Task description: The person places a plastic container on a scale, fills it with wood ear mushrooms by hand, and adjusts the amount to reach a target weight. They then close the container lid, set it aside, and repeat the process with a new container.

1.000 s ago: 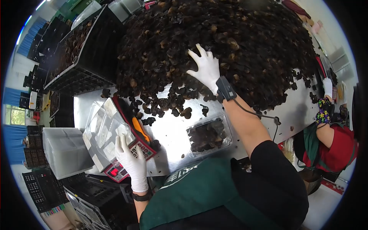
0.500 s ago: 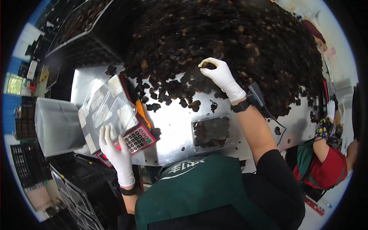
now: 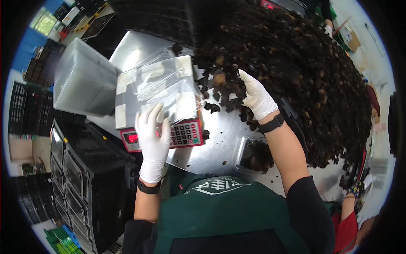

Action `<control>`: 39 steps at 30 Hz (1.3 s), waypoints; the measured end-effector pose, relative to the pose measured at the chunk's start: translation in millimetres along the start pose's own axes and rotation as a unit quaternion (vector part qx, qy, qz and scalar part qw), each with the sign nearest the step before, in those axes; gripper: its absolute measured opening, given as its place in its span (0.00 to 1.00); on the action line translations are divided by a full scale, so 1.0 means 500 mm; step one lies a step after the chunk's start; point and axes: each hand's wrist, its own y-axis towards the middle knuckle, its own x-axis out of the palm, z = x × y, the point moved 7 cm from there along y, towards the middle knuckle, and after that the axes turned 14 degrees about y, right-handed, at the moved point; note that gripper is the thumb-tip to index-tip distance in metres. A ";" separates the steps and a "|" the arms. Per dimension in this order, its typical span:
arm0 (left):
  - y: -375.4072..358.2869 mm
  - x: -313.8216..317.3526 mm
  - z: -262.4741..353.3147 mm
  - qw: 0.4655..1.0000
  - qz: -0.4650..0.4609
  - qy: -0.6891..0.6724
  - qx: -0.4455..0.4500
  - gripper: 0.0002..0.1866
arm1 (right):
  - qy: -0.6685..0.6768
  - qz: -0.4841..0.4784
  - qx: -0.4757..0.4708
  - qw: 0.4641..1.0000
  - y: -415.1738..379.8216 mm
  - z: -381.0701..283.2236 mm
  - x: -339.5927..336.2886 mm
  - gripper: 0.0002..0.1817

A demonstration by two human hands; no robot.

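Observation:
My left hand (image 3: 153, 142), in a white glove, has its fingers stretched out over the front edge of a digital scale (image 3: 122, 103). Clear plastic packaging (image 3: 167, 82) lies on the scale's platform, close to those fingertips. My gloved right hand (image 3: 258, 97) is closed at the near edge of a big heap of dark wood ear mushrooms (image 3: 296, 76). Dark brown mushroom pieces (image 3: 224, 82) show at its fingertips; its palm side is partly hidden. Below it, a clear plastic tray (image 3: 239, 158) holds dark mushrooms, partly covered by my right forearm.
A stack of clear containers (image 3: 82, 78) stands left of the scale. Black crates (image 3: 91, 182) fill the lower left. Loose pieces dot the metal table (image 3: 215, 146). A co-worker's red sleeve (image 3: 346, 230) shows at lower right, another person's gloved hand (image 3: 328, 30) at top right.
The view has turned left, so the scale sits nearer the middle. My right hand now has a larger clump of mushroom at its fingers. The left hand stays by the scale's front.

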 end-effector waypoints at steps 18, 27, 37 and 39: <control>0.017 0.038 -0.086 0.975 -0.017 -0.199 -0.092 0.33 | -0.630 -0.184 -0.095 0.748 0.136 0.126 0.215 0.28; 0.053 0.001 -0.102 0.978 0.028 -0.172 -0.114 0.31 | -0.680 -0.077 -0.226 0.693 0.110 0.098 0.213 0.24; 0.120 0.040 -0.082 1.000 -0.015 -0.020 -0.004 0.18 | -0.701 -0.144 -0.296 0.632 0.086 0.126 0.242 0.22; 0.128 0.056 -0.070 0.999 -0.035 -0.002 0.029 0.17 | -0.666 -0.180 -0.323 0.648 0.089 0.145 0.238 0.22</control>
